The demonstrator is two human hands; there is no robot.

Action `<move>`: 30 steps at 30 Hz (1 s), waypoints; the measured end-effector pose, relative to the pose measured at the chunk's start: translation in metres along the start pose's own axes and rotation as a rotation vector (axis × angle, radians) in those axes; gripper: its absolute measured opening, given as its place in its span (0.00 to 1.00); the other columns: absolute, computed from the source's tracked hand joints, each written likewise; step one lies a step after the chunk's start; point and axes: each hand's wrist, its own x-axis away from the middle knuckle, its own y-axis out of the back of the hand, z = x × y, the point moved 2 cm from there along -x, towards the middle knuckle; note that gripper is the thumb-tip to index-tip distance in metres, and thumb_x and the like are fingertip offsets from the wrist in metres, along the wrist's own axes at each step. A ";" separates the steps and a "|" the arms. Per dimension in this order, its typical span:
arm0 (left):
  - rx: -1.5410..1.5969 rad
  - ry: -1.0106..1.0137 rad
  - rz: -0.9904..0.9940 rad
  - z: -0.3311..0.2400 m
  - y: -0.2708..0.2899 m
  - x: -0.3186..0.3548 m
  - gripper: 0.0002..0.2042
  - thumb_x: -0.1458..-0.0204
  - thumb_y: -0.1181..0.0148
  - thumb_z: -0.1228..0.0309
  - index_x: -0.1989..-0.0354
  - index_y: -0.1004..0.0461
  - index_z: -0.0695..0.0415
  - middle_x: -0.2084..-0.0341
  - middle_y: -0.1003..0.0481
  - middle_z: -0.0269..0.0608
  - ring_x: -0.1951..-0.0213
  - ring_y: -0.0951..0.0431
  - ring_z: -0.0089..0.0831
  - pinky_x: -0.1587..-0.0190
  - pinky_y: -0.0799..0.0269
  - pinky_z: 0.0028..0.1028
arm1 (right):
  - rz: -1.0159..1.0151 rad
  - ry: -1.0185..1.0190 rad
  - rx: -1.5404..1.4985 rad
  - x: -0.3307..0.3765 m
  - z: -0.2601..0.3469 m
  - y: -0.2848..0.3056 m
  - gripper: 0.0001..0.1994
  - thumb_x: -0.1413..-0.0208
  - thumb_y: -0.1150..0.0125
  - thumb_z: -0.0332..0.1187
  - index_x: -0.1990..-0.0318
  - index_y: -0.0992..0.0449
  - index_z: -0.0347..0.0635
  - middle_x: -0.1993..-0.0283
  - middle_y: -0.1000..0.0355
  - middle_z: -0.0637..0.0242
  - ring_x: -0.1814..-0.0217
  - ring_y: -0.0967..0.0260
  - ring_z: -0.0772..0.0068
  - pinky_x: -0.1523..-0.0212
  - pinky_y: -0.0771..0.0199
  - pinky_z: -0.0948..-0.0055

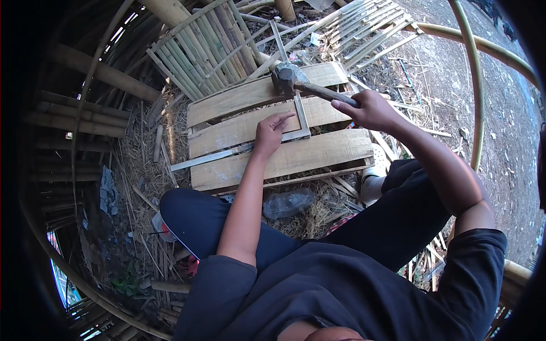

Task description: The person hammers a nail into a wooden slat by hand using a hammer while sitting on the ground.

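My right hand is wrapped round the wooden handle of a hammer. Its bulky grey head is over the far slat of a low wooden pallet-like platform, covering part of a pale strip. Left of that strip, my left hand is low over the middle slat, fingers stretched to the right; nothing shows in them. Pale flat strips form an L-shaped frame on the platform, its corner just right of my left hand. One arm runs left past the platform's edge, the other away under the hammer head.
A bamboo slat panel leans behind the platform, and a slatted rack lies at the far right. A clear plastic bottle lies before my legs. Straw and bamboo scraps litter the ground. Bamboo poles curve round the sides.
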 end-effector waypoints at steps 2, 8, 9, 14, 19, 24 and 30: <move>0.108 0.081 -0.037 0.006 0.003 -0.001 0.16 0.38 0.46 0.85 0.47 0.19 0.58 0.50 0.18 0.43 0.46 0.19 0.28 0.34 0.30 0.29 | -0.004 -0.004 0.013 0.000 0.002 -0.001 0.37 0.39 0.48 0.70 0.74 0.14 0.41 0.77 0.20 0.63 0.72 0.20 0.64 0.63 0.20 0.61; 0.255 0.076 -0.087 0.013 0.009 -0.002 0.14 0.36 0.46 0.83 0.44 0.23 0.66 0.46 0.20 0.45 0.43 0.22 0.28 0.36 0.29 0.27 | -0.016 -0.014 -0.007 0.003 0.004 -0.002 0.38 0.40 0.46 0.70 0.76 0.15 0.40 0.79 0.21 0.64 0.73 0.21 0.63 0.63 0.20 0.61; 0.321 0.089 -0.115 0.013 0.011 -0.002 0.13 0.35 0.45 0.81 0.44 0.23 0.66 0.46 0.20 0.44 0.42 0.22 0.29 0.36 0.30 0.27 | -0.014 -0.015 -0.005 0.003 0.004 -0.002 0.38 0.41 0.46 0.70 0.76 0.14 0.40 0.79 0.21 0.64 0.73 0.21 0.63 0.63 0.20 0.61; 0.555 0.035 -0.167 0.013 0.014 -0.003 0.15 0.33 0.43 0.70 0.43 0.24 0.67 0.45 0.22 0.44 0.39 0.24 0.32 0.32 0.33 0.30 | 0.020 -0.030 -0.051 -0.001 -0.005 -0.008 0.40 0.41 0.46 0.71 0.75 0.16 0.34 0.79 0.24 0.58 0.73 0.22 0.58 0.65 0.22 0.57; 0.826 0.073 -0.238 0.024 0.022 -0.005 0.25 0.27 0.58 0.57 0.35 0.35 0.69 0.36 0.31 0.54 0.31 0.34 0.44 0.26 0.42 0.41 | 0.115 -0.027 -0.047 -0.009 -0.014 -0.033 0.42 0.42 0.46 0.72 0.73 0.18 0.30 0.79 0.26 0.54 0.72 0.24 0.56 0.67 0.26 0.54; 0.834 0.081 -0.265 0.022 0.018 -0.005 0.27 0.26 0.62 0.57 0.34 0.38 0.72 0.35 0.34 0.59 0.29 0.37 0.47 0.24 0.46 0.43 | 0.162 -0.005 0.103 0.001 -0.007 -0.038 0.44 0.43 0.46 0.74 0.73 0.18 0.29 0.82 0.29 0.51 0.77 0.26 0.52 0.69 0.27 0.55; 0.809 0.053 -0.254 0.025 0.019 -0.004 0.27 0.26 0.62 0.57 0.35 0.38 0.72 0.35 0.33 0.58 0.29 0.37 0.48 0.24 0.46 0.43 | 0.255 -0.022 0.177 0.006 -0.019 -0.036 0.43 0.40 0.49 0.72 0.68 0.16 0.29 0.73 0.23 0.45 0.65 0.21 0.46 0.59 0.23 0.52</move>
